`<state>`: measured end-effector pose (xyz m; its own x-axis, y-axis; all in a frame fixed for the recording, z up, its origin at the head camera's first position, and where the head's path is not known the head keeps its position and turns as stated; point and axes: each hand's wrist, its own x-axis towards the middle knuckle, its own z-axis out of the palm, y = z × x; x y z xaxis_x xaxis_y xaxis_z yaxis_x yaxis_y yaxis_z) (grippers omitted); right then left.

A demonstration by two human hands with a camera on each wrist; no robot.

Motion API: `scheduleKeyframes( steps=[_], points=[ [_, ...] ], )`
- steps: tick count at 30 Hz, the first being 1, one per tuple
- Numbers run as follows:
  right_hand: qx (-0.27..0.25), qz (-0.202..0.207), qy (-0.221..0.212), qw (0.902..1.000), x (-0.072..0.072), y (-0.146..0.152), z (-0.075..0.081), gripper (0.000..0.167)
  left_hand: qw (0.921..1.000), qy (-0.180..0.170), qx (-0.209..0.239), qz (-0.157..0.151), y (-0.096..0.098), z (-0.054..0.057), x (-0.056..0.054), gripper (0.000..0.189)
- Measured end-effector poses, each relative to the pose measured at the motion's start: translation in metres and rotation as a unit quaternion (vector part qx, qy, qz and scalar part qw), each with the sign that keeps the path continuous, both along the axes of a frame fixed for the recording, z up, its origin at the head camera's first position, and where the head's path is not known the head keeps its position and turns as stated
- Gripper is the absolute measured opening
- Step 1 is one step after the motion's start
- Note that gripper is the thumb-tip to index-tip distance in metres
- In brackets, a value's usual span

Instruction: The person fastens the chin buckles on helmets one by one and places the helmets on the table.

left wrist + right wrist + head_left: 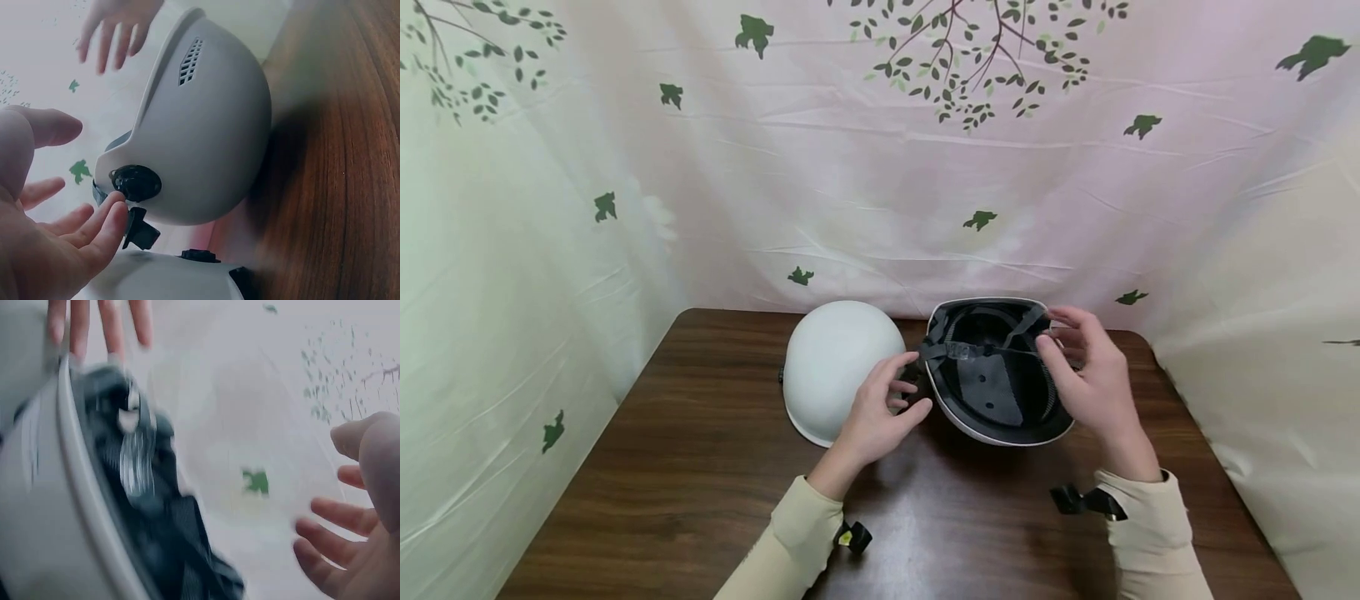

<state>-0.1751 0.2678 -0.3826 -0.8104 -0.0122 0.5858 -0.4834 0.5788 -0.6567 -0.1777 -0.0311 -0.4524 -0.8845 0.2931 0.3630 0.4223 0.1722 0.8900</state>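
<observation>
A white helmet point(988, 432) lies upside down at the back of the table, its black lining point(1000, 387) and dark chin straps point(958, 351) facing up. My left hand point(880, 408) is at its left side, fingers spread and loosely bent. In the left wrist view those fingertips reach the black round knob point(136, 182) on the shell. Over the right rim hovers my right hand point(1093, 379), its fingers parted with nothing between them. The right wrist view shows that hand point(350, 544) apart from the helmet, whose straps look blurred.
A second white helmet point(835, 358) sits dome up, just left of the upturned one and partly behind my left hand. The dark wooden table point(685, 467) ends at a pale curtain point(865, 192) printed with leaves and birds. More curtain hangs on both sides.
</observation>
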Motion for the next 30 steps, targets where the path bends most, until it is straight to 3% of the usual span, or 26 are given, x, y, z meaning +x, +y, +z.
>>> scheduleKeyframes(
  steps=[6,13,19,30],
  points=[
    [0.010,0.121,-0.075,0.9898,-0.015,-0.029,-0.003,0.038,0.9999,-0.011,-0.009,0.005,0.002,0.001,0.001,0.072],
    [0.018,0.184,-0.137,0.9731,-0.030,-0.062,-0.016,0.038,0.9997,-0.018,-0.018,0.006,0.004,0.002,0.001,0.075],
    [0.046,0.189,-0.168,0.9664,-0.035,-0.078,-0.023,0.041,0.9993,-0.024,-0.028,0.002,0.006,0.001,0.002,0.078],
    [0.102,0.158,-0.154,0.9699,-0.038,-0.084,-0.024,0.043,0.9993,-0.036,-0.011,0.004,0.007,-0.002,0.002,0.080]
  ],
)
